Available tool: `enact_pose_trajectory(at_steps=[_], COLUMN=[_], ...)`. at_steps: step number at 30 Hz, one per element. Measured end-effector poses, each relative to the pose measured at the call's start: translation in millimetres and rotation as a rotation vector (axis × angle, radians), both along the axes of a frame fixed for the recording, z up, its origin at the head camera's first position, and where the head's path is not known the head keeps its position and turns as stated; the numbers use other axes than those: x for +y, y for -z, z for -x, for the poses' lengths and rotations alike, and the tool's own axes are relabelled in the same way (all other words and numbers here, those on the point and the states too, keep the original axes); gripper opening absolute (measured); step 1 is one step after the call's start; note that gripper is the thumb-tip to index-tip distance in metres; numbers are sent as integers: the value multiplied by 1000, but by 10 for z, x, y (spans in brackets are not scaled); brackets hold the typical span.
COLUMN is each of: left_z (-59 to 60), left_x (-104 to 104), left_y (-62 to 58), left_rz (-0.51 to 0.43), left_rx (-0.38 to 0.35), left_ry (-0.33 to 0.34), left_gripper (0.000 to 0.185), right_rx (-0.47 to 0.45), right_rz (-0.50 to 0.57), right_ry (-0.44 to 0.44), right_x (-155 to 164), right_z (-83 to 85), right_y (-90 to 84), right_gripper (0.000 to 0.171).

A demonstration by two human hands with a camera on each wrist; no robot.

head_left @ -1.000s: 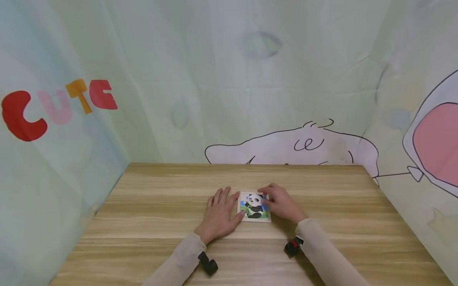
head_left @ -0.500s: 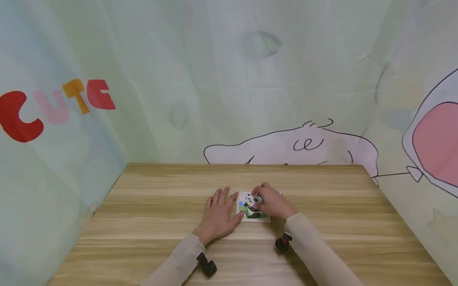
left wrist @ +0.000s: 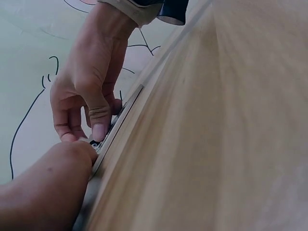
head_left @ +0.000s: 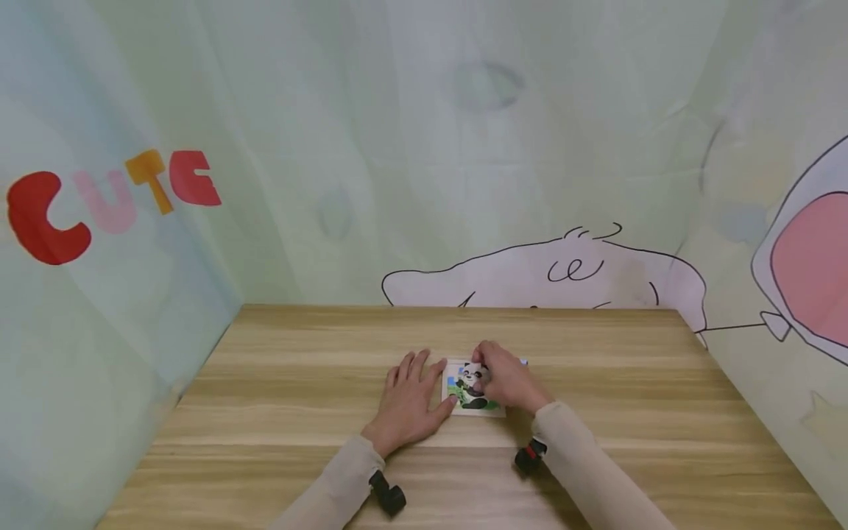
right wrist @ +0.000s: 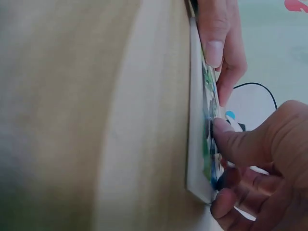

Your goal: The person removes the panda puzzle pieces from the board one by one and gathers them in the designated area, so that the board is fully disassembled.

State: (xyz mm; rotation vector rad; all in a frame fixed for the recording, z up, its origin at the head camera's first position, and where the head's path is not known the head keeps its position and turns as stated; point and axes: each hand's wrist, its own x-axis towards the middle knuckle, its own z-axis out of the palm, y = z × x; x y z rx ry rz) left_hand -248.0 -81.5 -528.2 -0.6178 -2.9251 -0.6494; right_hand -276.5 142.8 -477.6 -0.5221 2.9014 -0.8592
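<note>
Puzzle work is at the piece-handling stage: a small square panda puzzle [head_left: 472, 389] lies flat on the wooden table [head_left: 278, 412], near the middle and slightly toward the near edge. The left hand [head_left: 411, 401] rests flat beside the puzzle's left edge with fingers straight and spread, its thumb touching the near left corner of the tray, steadying it. The right hand [head_left: 506, 383] lies over the puzzle's right part with fingers curled; in the right wrist view its thumb [right wrist: 231, 137] presses on the printed face while the other fingers curl under at the far edge, seemingly pinching one puzzle piece [right wrist: 211, 144]. Whether that piece is being seated or pried out I cannot tell. By my judgement the next move calls for a small, careful motion of the fingertips at that spot while the left hand holds the tray from sliding.

Compared with a second ago, the right hand has come further left over the picture, so that it now hides more of the panda, and its fingers have curled from a looser touch at the far right corner into this pinch. The left hand has stayed where it was, and the puzzle has not shifted on the table
</note>
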Motion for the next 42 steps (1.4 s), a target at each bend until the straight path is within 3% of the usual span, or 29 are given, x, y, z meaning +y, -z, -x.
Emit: enact_pose_trajectory(at_steps=[13,22,27,30,35,38,42], left_z=[10,-20,8,-22,-244,-380,-440], left_x=[2,284,369,370,345,356,393], left_y=[10,-73,-78,-71,-86,-111,-159], left_rz=[4,-62,-77,-51,88,175,208], left_rx=[13,27,77,164,312,300,261], left_ry=[-1,-183,-240,-191,57,150,151], left_gripper=[74,72,64,56,47,56,63], right_rx=[5,28,27,16,-3,1,-4], right_rz=[146,240,249,257,278,295,376], right_ry=[82,169,174,179,164,170,197], right_x=[16,1,2,18,25,33,59], right_z=[-60,-50,-33,-32,-21,-9,9], right_y=[88,131,137,159,202,213,201], right_gripper=[20,17,16,16,15,16,15])
